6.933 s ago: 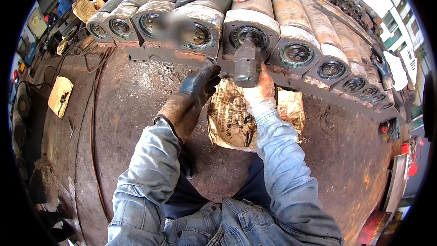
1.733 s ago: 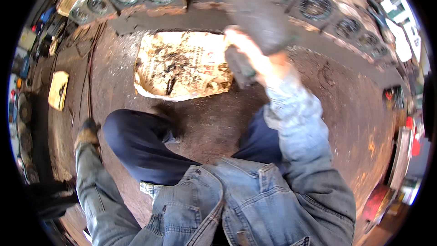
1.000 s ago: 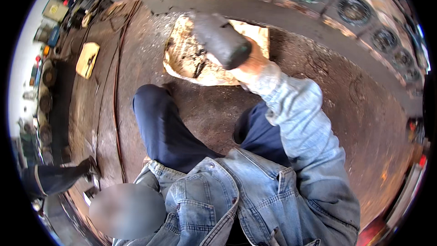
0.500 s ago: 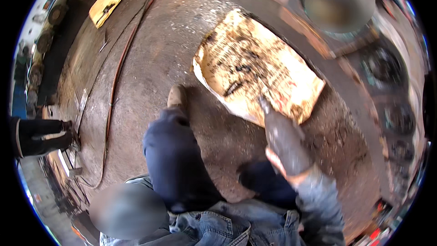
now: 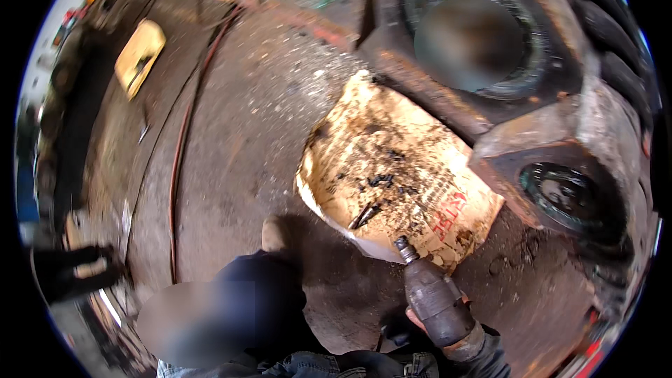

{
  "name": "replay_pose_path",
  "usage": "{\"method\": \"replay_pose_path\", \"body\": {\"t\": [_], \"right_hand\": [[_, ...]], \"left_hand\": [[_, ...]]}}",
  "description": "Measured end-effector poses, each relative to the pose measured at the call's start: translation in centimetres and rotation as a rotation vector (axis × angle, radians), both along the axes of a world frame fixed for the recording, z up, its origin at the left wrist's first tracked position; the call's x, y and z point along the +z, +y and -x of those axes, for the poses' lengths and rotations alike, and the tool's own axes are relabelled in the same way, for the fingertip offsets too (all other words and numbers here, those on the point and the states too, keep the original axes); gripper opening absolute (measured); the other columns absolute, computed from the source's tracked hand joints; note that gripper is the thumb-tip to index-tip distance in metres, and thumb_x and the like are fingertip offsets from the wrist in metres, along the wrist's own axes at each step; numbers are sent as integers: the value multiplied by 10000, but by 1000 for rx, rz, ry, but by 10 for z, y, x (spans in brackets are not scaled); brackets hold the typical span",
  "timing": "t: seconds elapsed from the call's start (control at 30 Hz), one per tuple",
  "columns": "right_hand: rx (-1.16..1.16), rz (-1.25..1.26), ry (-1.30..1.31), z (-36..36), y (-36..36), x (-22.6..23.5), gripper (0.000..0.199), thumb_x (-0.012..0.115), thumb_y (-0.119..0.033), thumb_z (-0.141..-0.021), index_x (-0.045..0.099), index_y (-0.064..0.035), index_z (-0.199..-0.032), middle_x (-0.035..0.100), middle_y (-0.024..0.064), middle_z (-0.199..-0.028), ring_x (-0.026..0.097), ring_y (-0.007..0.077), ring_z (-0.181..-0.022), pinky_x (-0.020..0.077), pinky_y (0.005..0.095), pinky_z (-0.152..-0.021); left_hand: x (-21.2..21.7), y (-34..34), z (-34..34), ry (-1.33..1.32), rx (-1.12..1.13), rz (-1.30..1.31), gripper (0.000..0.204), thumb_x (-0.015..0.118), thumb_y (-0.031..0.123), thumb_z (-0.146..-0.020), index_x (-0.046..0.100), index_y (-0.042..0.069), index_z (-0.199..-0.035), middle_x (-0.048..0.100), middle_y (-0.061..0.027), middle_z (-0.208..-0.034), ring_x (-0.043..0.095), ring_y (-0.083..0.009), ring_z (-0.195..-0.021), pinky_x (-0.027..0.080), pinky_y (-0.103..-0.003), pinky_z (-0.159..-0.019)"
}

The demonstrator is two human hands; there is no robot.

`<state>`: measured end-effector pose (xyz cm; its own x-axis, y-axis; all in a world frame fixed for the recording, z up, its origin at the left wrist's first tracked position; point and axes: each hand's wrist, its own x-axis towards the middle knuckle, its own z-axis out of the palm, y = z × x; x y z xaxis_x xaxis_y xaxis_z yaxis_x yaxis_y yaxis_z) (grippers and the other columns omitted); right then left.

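Dark bits (image 5: 380,180) could scatter
My right fingers (image 5: 414,318) curl round the power tool (image 5: 437,301); its nose (image 5: 406,248) might snag the paper (image 5: 343,115). Left fingers unseen, state unknown.

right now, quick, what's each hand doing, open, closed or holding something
Left hand: not in view, so its state cannot be told.
Right hand: closed, holding the dark power tool.
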<state>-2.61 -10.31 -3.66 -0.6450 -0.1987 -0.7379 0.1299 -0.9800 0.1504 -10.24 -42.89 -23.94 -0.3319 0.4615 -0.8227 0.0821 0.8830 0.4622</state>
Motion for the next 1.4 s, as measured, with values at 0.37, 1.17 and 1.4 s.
{"method": "replay_pose_path", "body": {"t": [0.37,1.17,1.4], "right_hand": [[-254,-520,82,9,-88,63,398,493,-52,-984,472,72,-1361,613,168,-1271,644,253,-1100,547,366,-962],[-667,-1478,-328,20,-212,53,414,829,-194,-789,621,-97,-1133,661,-12,-899,590,78,-674,450,213,-504],[-725,-1303,-401,3,-188,34,734,915,-249,-670,483,-95,-1244,619,32,-910,564,143,-629,479,295,-504]], "left_hand": [[16,-167,216,165,-251,355,487,719,405,-848,661,68,-1194,687,-165,-1141,653,-259,-1042,508,-368,-908],[132,-196,437,210,210,-962,294,712,210,-903,694,10,-1118,712,-63,-1005,663,-188,-881,528,-325,-819],[353,10,350,-593,179,-1281,741,464,604,-965,439,39,-1444,468,-173,-1462,473,-306,-1321,343,-420,-1123]]}}
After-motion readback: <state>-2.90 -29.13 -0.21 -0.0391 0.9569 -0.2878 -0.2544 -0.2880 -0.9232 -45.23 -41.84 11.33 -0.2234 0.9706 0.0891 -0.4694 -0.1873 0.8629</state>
